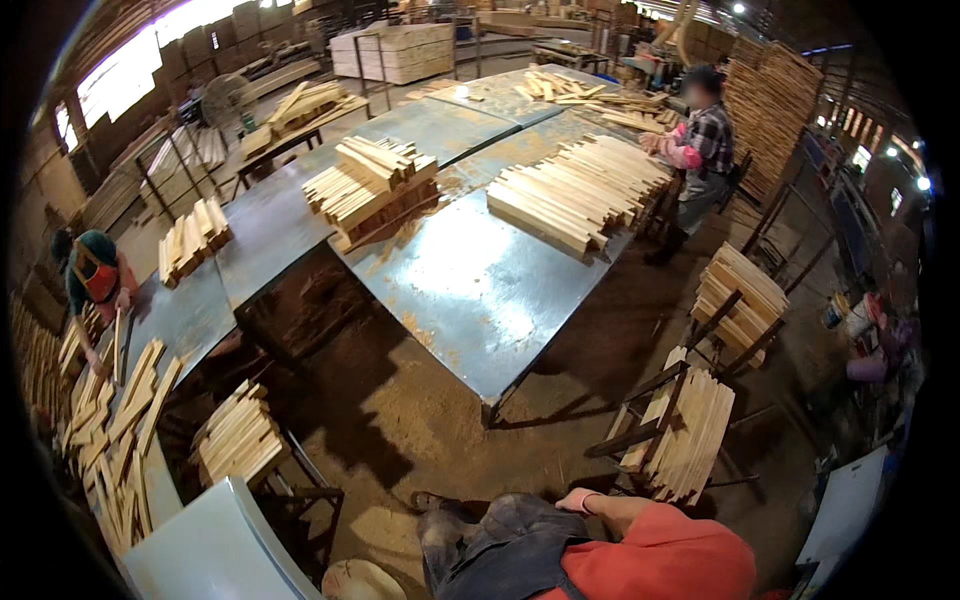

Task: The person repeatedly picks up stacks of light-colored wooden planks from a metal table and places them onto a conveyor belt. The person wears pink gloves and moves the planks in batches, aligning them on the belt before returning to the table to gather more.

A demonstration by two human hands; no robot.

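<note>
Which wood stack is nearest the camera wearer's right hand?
The lower racked stack at the picture's right, just beyond the right hand; the upper racked stack and all the others stand farther away.

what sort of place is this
Probably a woodworking shop or sawmill: pale narrow wooden strips stacked close by, more strips on a broad, shiny blue-grey table, and tan, sawdust-like litter on the brown floor.

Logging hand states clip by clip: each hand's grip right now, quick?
Left hand: not in view.
Right hand: no held object visible; open or closed cannot be told.
</note>
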